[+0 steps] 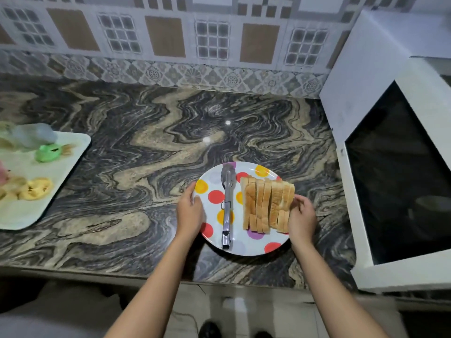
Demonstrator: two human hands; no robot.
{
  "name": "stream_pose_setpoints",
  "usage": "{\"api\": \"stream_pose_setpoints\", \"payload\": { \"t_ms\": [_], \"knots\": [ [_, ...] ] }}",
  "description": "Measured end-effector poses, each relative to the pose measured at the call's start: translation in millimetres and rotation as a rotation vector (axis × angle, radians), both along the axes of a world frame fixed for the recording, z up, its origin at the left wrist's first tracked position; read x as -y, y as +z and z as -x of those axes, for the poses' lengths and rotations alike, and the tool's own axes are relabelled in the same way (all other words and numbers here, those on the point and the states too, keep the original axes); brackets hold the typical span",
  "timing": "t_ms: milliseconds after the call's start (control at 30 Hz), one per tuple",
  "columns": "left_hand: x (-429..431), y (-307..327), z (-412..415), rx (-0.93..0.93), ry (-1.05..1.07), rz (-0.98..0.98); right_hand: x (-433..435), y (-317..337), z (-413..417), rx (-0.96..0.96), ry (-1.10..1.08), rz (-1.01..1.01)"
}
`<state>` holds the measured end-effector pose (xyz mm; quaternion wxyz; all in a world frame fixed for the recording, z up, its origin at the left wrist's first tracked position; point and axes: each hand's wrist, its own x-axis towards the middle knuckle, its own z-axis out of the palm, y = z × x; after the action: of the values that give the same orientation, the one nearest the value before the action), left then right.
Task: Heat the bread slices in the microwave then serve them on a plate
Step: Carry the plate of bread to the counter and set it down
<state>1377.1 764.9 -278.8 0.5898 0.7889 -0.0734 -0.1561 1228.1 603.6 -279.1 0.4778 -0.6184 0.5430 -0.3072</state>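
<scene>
Both my bare forearms reach forward, near parallel. My left grip curls on the left rim of the plate, thumb on top. Right grip curls on the right rim, knuckles up.

- I find no text, label, brand or number that I can read, not on the microwave, the plate or the tray.

The plate is white with red, yellow and purple dots; the bread is tan, the tongs silver. The counter swirls black, grey and beige. At three o'clock stands a white microwave with a black door.
</scene>
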Motion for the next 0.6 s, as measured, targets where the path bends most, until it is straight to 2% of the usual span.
{"api": "stream_pose_setpoints", "payload": {
  "t_ms": [167, 367, 600],
  "knots": [
    [-3, 1, 4, 0.047, -0.006, -0.118, -5, -2, 7, -0.07, 0.077, 0.072],
    [-6, 2, 14, 0.167, 0.054, -0.12, -13, -9, 15, -0.113, 0.123, 0.189],
    [-12, -6, 20, 0.259, 0.025, -0.129, -21, -15, 21, -0.152, 0.141, 0.341]
  ]
}}
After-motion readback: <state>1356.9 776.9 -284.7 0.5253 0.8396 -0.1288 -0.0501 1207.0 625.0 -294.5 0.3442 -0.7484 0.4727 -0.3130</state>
